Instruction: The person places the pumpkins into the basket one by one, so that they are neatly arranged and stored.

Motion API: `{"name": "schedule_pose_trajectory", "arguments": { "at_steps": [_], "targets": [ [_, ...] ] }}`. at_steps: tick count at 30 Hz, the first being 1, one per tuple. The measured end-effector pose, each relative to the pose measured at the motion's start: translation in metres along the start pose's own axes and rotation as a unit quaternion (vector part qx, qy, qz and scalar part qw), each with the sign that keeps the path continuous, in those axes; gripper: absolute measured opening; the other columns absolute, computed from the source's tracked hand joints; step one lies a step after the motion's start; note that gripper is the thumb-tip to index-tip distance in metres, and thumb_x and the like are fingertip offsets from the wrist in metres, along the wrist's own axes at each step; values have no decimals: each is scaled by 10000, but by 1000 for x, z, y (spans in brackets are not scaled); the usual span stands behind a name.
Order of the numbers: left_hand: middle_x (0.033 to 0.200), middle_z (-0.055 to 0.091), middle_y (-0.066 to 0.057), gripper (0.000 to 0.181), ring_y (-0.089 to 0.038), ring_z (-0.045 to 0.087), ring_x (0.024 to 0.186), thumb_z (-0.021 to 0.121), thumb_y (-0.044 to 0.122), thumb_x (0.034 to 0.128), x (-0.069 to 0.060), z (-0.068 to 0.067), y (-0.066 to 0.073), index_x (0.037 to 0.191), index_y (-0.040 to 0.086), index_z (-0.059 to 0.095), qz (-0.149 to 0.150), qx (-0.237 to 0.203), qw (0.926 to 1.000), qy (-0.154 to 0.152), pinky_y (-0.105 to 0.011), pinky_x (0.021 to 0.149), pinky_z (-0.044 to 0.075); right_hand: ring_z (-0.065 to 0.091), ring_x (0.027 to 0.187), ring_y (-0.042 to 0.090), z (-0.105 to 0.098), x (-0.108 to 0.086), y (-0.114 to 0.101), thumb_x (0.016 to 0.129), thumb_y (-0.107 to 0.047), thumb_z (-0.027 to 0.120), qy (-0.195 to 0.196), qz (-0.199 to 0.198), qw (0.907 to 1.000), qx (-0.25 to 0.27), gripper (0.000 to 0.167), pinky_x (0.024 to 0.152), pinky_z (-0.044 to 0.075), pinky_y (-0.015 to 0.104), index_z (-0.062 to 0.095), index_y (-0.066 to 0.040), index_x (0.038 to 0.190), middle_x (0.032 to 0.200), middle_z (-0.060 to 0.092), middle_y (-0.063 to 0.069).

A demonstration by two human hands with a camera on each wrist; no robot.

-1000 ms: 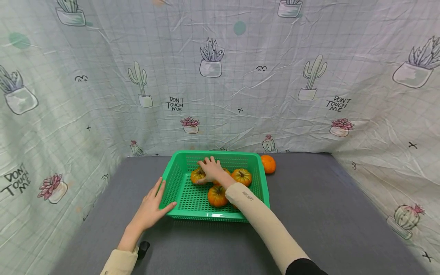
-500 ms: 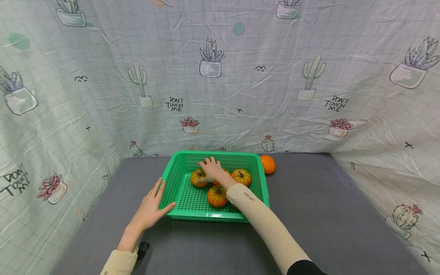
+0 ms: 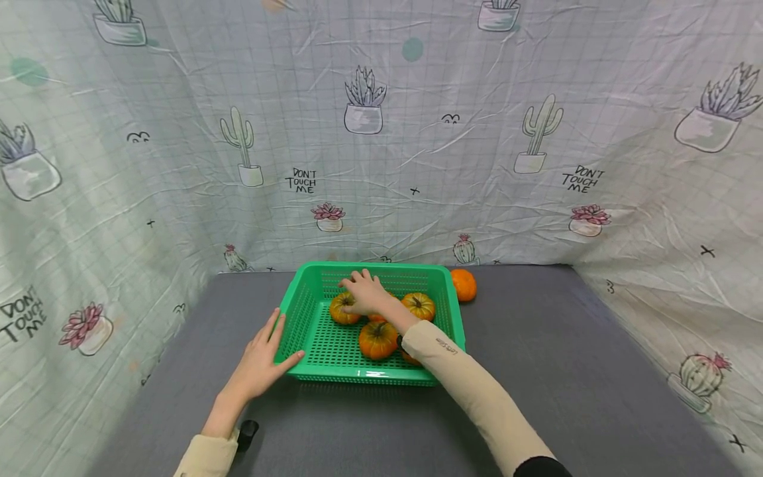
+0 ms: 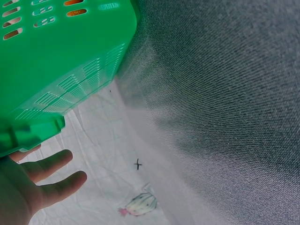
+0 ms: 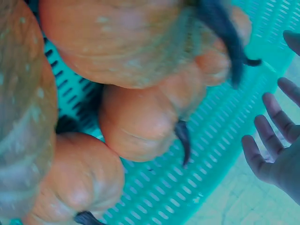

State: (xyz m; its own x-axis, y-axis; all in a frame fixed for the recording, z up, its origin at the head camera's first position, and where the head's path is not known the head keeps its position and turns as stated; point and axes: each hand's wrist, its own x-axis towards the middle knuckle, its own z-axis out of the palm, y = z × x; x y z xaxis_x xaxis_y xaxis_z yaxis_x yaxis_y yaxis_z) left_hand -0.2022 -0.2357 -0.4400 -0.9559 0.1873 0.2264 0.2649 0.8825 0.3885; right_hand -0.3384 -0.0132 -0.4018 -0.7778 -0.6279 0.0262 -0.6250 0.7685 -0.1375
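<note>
Several small orange-and-green pumpkins lie in a green perforated plastic basket [image 3: 324,372], including a left one [image 3: 341,310], a front one [image 3: 377,341] and a right one [image 3: 419,306]. Others are partly hidden under the right wrist and sleeve. My right hand [image 3: 368,295] is over the basket, fingers spread, thumb by the left pumpkin. In the right wrist view that hand [image 5: 286,159] stands apart from the pumpkins [image 5: 140,122]. Along the basket's left side lies my left hand [image 3: 256,364], fingers straight, thumb near the front corner. The left wrist view shows its fingers [image 4: 61,187] extended beside the rim.
Just right of the basket, a round orange fruit [image 3: 463,285] lies on the dark grey table [image 3: 524,371]; its kind is unclear. A cactus-print cloth [image 3: 411,159] hangs behind the table and at both sides.
The right forearm has shifted slightly right, baring more wrist and a black band there. The right hand has barely moved. The left hand and pumpkins stay where they were.
</note>
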Motion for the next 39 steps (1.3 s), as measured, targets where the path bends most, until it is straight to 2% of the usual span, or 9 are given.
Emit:
{"name": "schedule_pose_trajectory", "arguments": {
  "at_steps": [5,14,17,24,32,39],
  "targets": [
    [1501,82,-159,846,-459,233,1284,526,491,840,-1,0,1,1435,30,139,-1,-12,10000,16,-667,921,236,306,916,178,-15,-13,-4,850,-389,572,194,-319,9993,51,449,704,239,294,467,-241,1261,1113,441,19],
    [1504,70,-152,842,-459,220,1292,536,476,841,-2,-1,2,1437,36,134,-56,-66,10000,-41,-667,931,226,382,962,192,-52,-51,-8,861,-360,565,618,-785,9943,362,395,774,328,331,499,-239,1232,1133,481,25],
    [1502,74,-157,837,-463,223,1287,527,479,846,-2,-2,3,1434,28,139,-33,-31,10000,-12,-669,929,230,389,973,189,-62,-62,-5,859,-360,567,790,-895,9924,314,394,796,343,340,503,-238,1228,1123,481,22],
    [1496,91,-175,834,-473,225,1279,529,475,846,0,-1,3,1432,20,146,26,-28,10000,37,-673,923,234,345,872,154,-75,-93,9,856,-333,578,1339,-1039,9851,287,363,725,310,304,532,-224,1200,1084,482,11],
    [1504,66,-156,848,-466,211,1292,532,486,840,1,-1,1,1436,35,133,10,-109,9999,-11,-667,931,222,404,899,182,-75,-129,40,830,-246,621,1983,-905,9756,276,320,729,354,326,577,-198,1144,1055,499,35],
    [1508,55,-141,846,-465,211,1293,535,482,839,1,0,-1,1437,38,134,15,-149,9999,-7,-668,930,218,417,917,189,-57,-157,75,805,-207,653,2399,-559,9687,320,309,724,367,327,601,-179,1109,1040,511,46]
  ]
}}
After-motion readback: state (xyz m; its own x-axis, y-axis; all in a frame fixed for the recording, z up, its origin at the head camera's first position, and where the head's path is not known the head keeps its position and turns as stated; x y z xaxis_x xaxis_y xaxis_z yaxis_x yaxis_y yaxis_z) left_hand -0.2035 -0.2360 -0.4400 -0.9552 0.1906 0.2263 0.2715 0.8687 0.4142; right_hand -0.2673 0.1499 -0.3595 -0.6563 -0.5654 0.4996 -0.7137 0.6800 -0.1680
